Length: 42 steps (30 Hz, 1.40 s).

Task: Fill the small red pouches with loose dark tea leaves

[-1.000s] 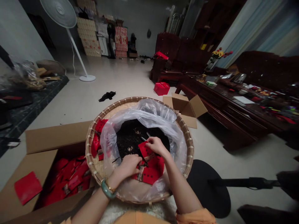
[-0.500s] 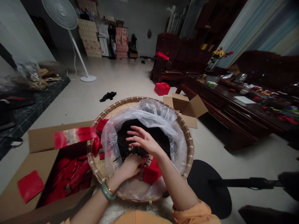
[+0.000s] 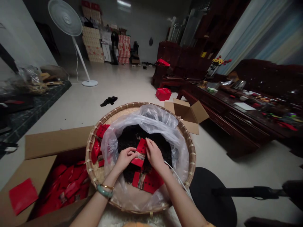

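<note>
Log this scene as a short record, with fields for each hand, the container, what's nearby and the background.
Left hand: wearing a green bangle, pinching a flat red packet
Right hand: gripping the packet's other edge
Container: round woven bamboo tray lined with a clear plastic bag holding dark loose leaves
Nearby: open cardboard box filled with red packets
Background: white standing fan

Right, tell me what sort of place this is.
Probably a home living room used for packing: a dark wooden settee, a long wooden coffee table cluttered with small items, printed cartons stacked by the far wall, and an open carton of red packets on the floor.
</note>
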Available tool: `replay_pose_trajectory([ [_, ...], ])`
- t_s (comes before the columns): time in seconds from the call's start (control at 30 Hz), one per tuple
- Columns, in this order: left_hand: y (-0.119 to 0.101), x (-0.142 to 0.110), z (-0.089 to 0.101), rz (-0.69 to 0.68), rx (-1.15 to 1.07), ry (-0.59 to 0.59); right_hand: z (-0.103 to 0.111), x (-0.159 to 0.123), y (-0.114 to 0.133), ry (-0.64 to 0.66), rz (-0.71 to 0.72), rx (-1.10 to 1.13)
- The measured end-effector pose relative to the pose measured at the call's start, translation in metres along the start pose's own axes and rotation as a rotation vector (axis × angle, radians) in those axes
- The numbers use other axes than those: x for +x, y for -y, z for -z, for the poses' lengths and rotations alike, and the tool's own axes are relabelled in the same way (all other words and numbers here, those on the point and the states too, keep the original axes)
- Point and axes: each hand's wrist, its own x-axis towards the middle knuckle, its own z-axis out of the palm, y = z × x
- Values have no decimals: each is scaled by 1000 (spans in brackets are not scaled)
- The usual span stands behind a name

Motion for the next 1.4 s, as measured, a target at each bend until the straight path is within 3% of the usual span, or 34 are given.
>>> replay_pose_trajectory([
  [0.27,-9,-3,3,82,-161,9,0,-1,0,-12,1,14],
  [0.6,-5,-2,4,76,-171,24,-4,-2,0,-32,30,26],
  [0.7,-6,-2,3,62,-136,30,-3,-1,0,-91,20,52],
  [0.83,-8,-3,1,39,-91,30,2,2,0,-202,-106,-26],
  [1.0,-11,-3,3,39,-143,-84,7,2,0,-100,-23,35],
  [1.07,-14,-4,5,71,-244,-123,7,2,2,-109,-62,125],
  [1.23,-21,-6,4,75,-377,-94,2,2,12,-69,-229,319],
  [1.3,-20,-5,2,40,-341,-127,-1,3,16,4,-286,462],
  [1.4,-18,-4,2,-12,-221,-160,0,3,18,252,-322,720],
])
